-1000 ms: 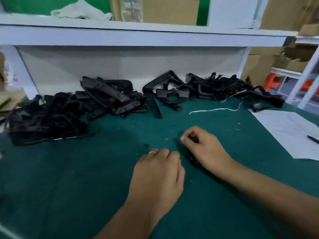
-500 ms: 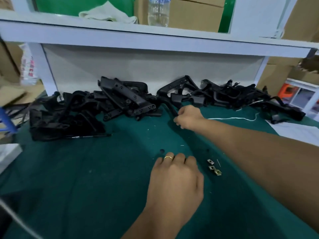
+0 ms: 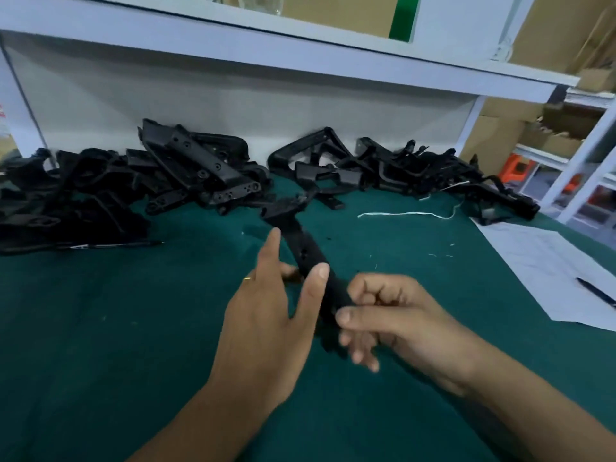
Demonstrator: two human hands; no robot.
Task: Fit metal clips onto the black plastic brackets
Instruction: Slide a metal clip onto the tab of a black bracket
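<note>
A long black plastic bracket (image 3: pixel 305 250) is held over the green mat (image 3: pixel 133 328), slanting from upper left to lower right. My right hand (image 3: pixel 393 315) grips its lower end, thumb on top and fingers curled under. My left hand (image 3: pixel 266 315), wearing a ring, pinches the bracket's middle between the thumb in front and fingers behind, with the index finger pointing straight up. The metal clips are hidden; none shows in this view.
Two heaps of black brackets lie along the back wall, one at the left (image 3: pixel 100 195) and one at the right (image 3: pixel 400 168). A white string (image 3: pixel 403 214), a paper sheet (image 3: pixel 546 261) with a pen (image 3: pixel 596 291) and another pen (image 3: pixel 116 244) lie around. A white shelf (image 3: pixel 266 51) overhangs.
My right hand has pulled a bracket from the heap back toward me. My left hand has lifted off the mat and taken hold of it. The clips seen before are out of sight.
</note>
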